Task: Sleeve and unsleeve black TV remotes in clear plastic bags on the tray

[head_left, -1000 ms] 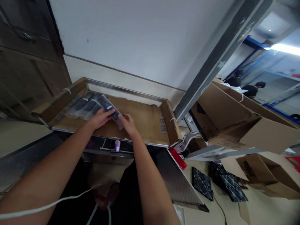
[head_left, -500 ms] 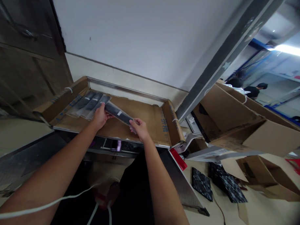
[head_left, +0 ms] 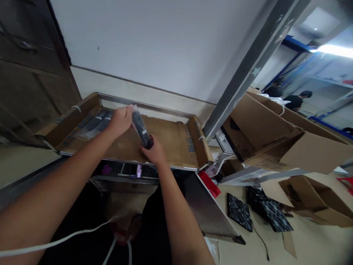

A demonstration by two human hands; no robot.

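Observation:
A long dark item in a clear plastic sleeve (head_left: 140,127), with a small white label, is held tilted between my two hands. Pinched at its upper end is the sleeve, in my left hand (head_left: 121,121). My right hand (head_left: 155,150) is wrapped round the lower end. What exactly the dark item is cannot be made out. To the left, partly behind my left forearm, several similar sleeved dark items (head_left: 93,123) lie side by side on the cardboard-lined tray (head_left: 170,138).
A phone (head_left: 135,171) rests on the shelf below the tray's front edge. Large cardboard boxes (head_left: 269,132) stand at right, with dark patterned panels (head_left: 239,212) on the floor. A white cable (head_left: 59,242) crosses near my left arm. Two people are in the far background.
The sleeved item has swung from nearly level to a steeper tilt. My left hand has risen to its upper end, and my right hand has moved slightly left. The view has shifted a little.

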